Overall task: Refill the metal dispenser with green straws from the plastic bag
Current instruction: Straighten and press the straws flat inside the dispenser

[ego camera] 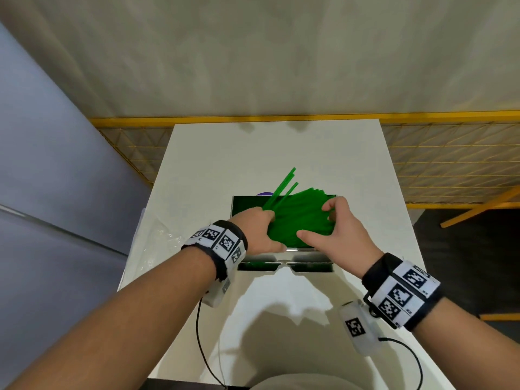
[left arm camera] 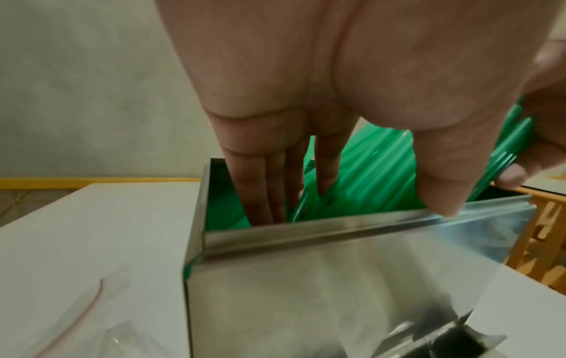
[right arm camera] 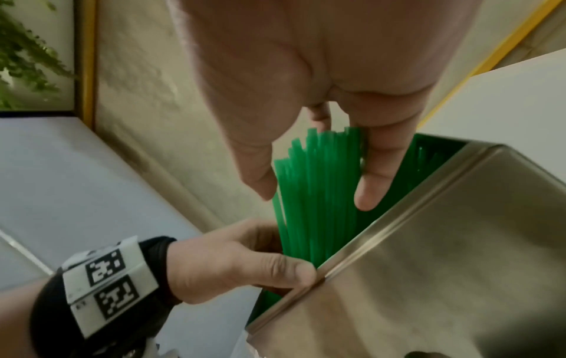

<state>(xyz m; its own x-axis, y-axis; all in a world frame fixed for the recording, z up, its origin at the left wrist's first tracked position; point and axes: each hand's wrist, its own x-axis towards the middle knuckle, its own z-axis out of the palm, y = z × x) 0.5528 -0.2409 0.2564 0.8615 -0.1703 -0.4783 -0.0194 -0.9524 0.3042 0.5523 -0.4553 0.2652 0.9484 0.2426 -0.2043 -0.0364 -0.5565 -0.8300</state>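
Observation:
The metal dispenser [ego camera: 295, 249] stands open-topped in the middle of the white table [ego camera: 253, 153]. A thick bundle of green straws [ego camera: 301, 220] lies slanted in its opening, and a few stick up past the back left rim. My left hand [ego camera: 257, 232] is at the bundle's left end. In the left wrist view its fingers [left arm camera: 263, 184] reach straight down into the dispenser [left arm camera: 337, 290] beside the straws [left arm camera: 367, 169], with the thumb at the front rim. My right hand [ego camera: 337, 229] pinches the right end of the straws [right arm camera: 321, 193] between thumb and fingers, above the dispenser [right arm camera: 444, 242].
The clear plastic bag [ego camera: 157, 237] lies crumpled on the table's left side. A small purple thing [ego camera: 264, 193] peeks out behind the dispenser. A yellow mesh fence [ego camera: 450, 164] runs behind the table, with a grey panel on the left.

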